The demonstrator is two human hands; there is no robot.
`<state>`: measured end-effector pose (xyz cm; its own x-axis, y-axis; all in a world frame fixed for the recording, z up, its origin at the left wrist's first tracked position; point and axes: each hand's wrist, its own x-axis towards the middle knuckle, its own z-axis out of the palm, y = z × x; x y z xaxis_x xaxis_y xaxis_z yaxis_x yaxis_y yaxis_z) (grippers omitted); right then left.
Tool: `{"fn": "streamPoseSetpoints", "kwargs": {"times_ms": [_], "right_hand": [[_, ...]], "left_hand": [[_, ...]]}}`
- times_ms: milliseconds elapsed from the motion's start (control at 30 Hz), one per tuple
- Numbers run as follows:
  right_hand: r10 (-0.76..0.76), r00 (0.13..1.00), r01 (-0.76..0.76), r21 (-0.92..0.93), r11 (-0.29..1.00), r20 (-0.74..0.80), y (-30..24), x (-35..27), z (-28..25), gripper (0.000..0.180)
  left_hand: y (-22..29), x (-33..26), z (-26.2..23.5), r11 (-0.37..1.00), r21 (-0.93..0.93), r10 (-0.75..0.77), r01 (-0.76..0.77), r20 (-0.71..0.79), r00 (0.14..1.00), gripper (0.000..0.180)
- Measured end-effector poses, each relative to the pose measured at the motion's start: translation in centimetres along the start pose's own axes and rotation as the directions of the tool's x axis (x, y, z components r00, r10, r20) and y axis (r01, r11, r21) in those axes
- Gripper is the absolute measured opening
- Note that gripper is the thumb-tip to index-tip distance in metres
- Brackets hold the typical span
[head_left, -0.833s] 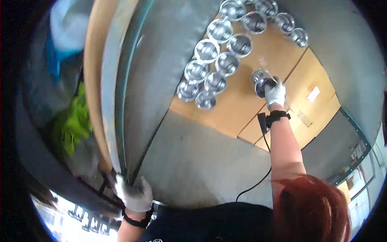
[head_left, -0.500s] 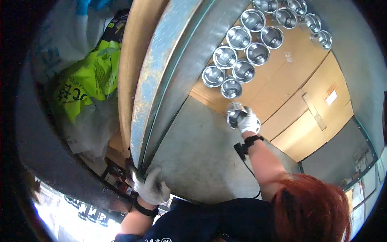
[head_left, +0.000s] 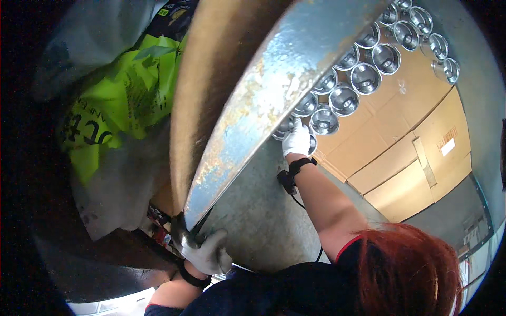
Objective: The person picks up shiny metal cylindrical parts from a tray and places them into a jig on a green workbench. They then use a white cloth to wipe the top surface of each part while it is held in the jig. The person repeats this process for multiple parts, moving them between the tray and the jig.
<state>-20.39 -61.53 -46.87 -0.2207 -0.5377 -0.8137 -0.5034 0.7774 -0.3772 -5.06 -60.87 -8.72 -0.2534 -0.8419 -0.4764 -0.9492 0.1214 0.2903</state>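
My right hand (head_left: 298, 139), in a white glove, is closed among shiny metal pistons, at the near end of their rows. One piston (head_left: 283, 129) shows to the left of its fingers and another piston (head_left: 312, 143) to the right; the hand covers much of both. Just beyond, a standing piston (head_left: 324, 120) shows its hollow side up. My left hand (head_left: 208, 253), in a grey-white glove with darkened fingers, is at the lower end of a worn blue metal rim (head_left: 232, 131). Its fingers are curled; what lies under them is hidden.
Several more pistons (head_left: 365, 78) stand in rows on brown cardboard (head_left: 385, 121) over a grey metal surface (head_left: 253, 216). The blue rim hides part of the rows. Left of it are a curved brown panel (head_left: 195, 105) and green and clear plastic bags (head_left: 126, 100). Another person's red hair (head_left: 411, 268) shows lower right.
My right hand, with the pistons, has moved up and left against the rows. The view has shifted, so the blue rim looks wider and covers more pistons. My left hand stays by the rim's end.
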Motion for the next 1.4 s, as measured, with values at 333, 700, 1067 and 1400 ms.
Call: {"fn": "streamPoseSetpoints", "kwargs": {"times_ms": [333, 700, 1067, 1400], "right_hand": [[0.065, 0.998, -0.059, 0.166, 0.984, -0.027, 8.4, -3.8, -3.7, 0.063], [0.299, 0.948, -0.290, -0.091, 0.953, 0.106, 7.6, 2.1, -2.2, 0.055], [0.297, 0.950, -0.301, 0.022, 0.953, 0.093, 8.9, 2.5, -1.2, 0.060], [0.162, 0.887, -0.123, -0.117, 0.985, 0.432, 9.1, 3.4, -6.5, 0.084]], "left_hand": [[-0.5, -1.1, 0.8, 0.999, 0.013, 0.052, -0.051, -0.073, 0.996, 0.042], [-0.5, -1.0, 0.8, 1.000, 0.009, 0.021, -0.020, -0.070, 0.997, 0.045], [-0.9, -1.1, 0.7, 0.995, 0.080, 0.054, -0.053, -0.013, 0.998, 0.036], [-0.9, -1.1, 1.1, 0.998, -0.014, 0.052, -0.054, -0.105, 0.993, 0.042]]}}
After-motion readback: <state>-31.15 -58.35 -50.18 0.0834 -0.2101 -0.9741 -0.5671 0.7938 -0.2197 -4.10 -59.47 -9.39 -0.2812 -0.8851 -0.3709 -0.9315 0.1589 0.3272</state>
